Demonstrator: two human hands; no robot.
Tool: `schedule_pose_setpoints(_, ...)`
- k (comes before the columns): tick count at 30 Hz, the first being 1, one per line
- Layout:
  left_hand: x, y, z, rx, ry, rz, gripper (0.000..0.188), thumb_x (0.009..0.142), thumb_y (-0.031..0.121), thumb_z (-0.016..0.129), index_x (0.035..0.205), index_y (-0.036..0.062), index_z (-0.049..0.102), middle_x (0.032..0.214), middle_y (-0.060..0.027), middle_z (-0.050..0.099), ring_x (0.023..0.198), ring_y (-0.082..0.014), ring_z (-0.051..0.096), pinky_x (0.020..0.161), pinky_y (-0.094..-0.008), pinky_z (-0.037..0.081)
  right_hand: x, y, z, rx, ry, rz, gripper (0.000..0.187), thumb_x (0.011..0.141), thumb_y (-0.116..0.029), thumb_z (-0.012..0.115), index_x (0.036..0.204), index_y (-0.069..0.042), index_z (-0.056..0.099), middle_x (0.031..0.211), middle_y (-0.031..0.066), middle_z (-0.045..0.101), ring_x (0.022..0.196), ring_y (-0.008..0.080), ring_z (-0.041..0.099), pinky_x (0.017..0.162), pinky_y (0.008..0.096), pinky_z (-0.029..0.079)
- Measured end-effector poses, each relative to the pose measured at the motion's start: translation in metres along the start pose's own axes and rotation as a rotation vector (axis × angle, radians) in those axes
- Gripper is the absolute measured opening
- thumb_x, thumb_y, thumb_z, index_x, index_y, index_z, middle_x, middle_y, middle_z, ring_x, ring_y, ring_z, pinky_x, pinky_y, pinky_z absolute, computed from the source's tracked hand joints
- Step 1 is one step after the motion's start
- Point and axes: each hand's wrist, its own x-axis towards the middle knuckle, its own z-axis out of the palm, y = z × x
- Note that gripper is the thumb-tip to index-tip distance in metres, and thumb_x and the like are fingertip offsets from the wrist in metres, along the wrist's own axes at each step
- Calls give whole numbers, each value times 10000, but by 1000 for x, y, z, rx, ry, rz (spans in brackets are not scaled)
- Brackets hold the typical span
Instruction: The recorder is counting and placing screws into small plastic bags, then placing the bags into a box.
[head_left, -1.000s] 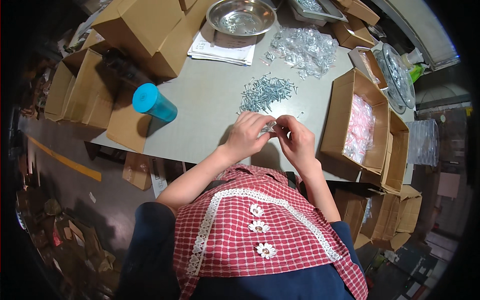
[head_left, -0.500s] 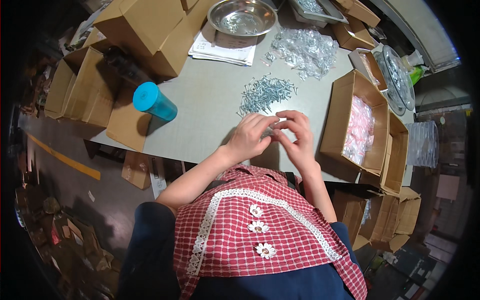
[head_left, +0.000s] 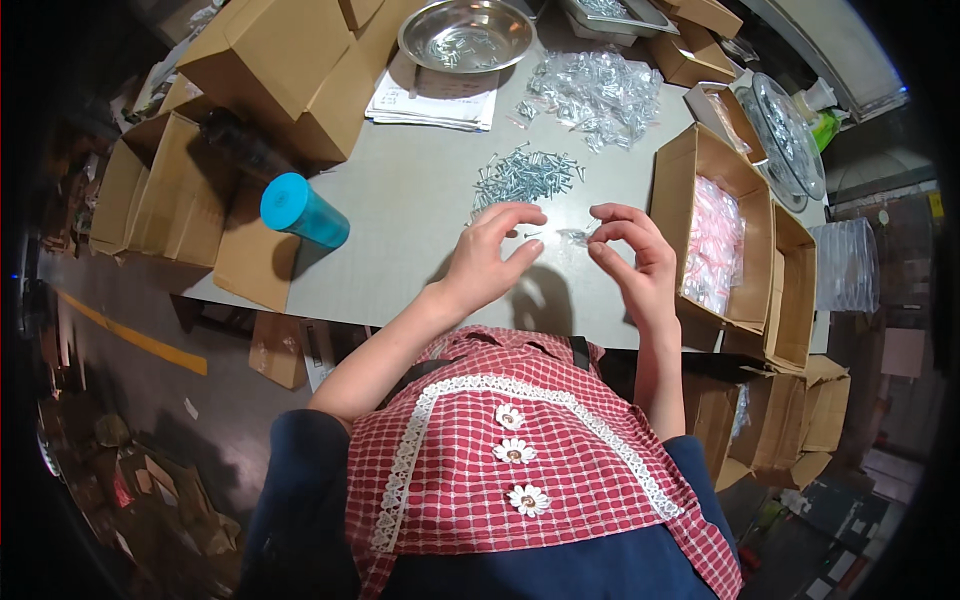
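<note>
Clear packet (head_left: 573,236): on or just above the table (head_left: 400,230), between the two hands, close by the right fingertips. Small, see-through, shiny, creased-looking; contents too blurred to tell.
Packet handling: probably light, soft, slick film, easily crumpled; likely to slide if pinched loosely. Best taken at an edge or corner, thumb against forefinger.
Left hand (head_left: 485,258): thumb and forefinger parted wide, curved toward the packet; nothing seen gripped.
Right hand (head_left: 637,258): fingers bent, forefinger lifted clear of thumb. Whether the lower fingertips pinch the packet, cannot tell.
Lone screw (head_left: 531,234): thin, dark sliver in the gap between left thumb and forefinger, apparently lying on the table.
Screw pile (head_left: 525,175): just beyond the left hand. Loose, silvery, slim shanks at all angles. Each likely light, stiff, hard to damage, apt to roll; take by the shank, just under the head.
Bagged heap (head_left: 595,95): farther back on the table; glinting clear plastic, metal pieces inside.
Carton (head_left: 675,170): right of the right hand; pink-and-clear bags inside.
</note>
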Motion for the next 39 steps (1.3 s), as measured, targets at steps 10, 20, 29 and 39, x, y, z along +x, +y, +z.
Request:
schedule_pose_setpoints(10,16,38,7,-438,-283,-352,199,971,190,728,1040,5,700,905,-36,739,798,-87,695,662,-260,566,-19,0,0,359,-137,283,97,964,-5,699,1042,51,686,920,72,721,786,104,706,681,251,579)
schedule_pose_setpoints(20,8,45,35,-471,-258,-276,63,917,69,689,879,19,688,782,-27,710,722,-78,653,614,-246,511,-46,0,-17,494,-108,279,166,1010,-67,666,1139,34,640,988,65,716,820,91,688,693,252,566)
schedule_pose_setpoints(29,17,57,61,-659,-440,-326,62,885,69,673,844,22,668,740,-45,685,661,-94,620,598,-250,478,-63,20,-38,539,-197,421,182,990,-164,704,943,2,649,782,6,652,688,64,603,631,235,494)
schedule_pose_setpoints(39,48,83,131,-610,-601,-391,131,947,170,698,936,41,685,821,-53,714,744,-100,649,644,-246,482,-133,36,-102,767,265,368,182,993,-181,710,904,-38,639,769,13,622,679,91,611,611,249,478)
